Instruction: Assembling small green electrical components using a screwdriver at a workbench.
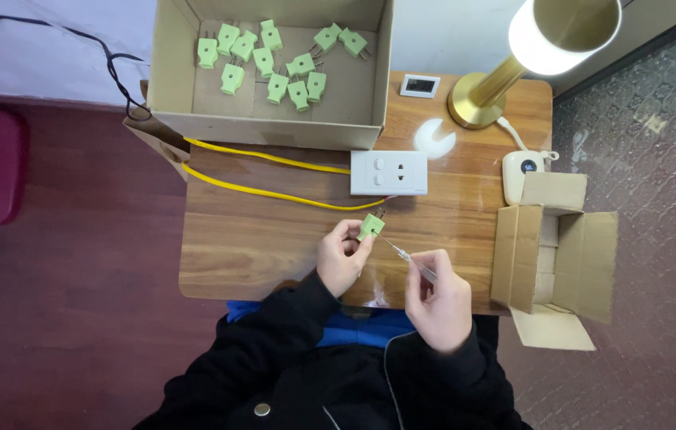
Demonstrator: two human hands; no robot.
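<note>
My left hand [342, 256] pinches a small green plug [370, 226] above the wooden table [258, 239], its metal prongs pointing up toward the white wall socket [388, 173]. In my right hand [437, 299] is a thin screwdriver [408, 256] with a clear handle; its tip reaches up and left to the plug's lower side. Both hands hover near the table's front edge, close to my dark jacket.
An open cardboard box [270, 72] with several green plugs sits at the back left. Yellow cables [274, 191] run to the socket. A gold lamp [513, 72], a small white device [523, 171], a white crescent piece [436, 138] and an open cardboard box [557, 251] stand to the right.
</note>
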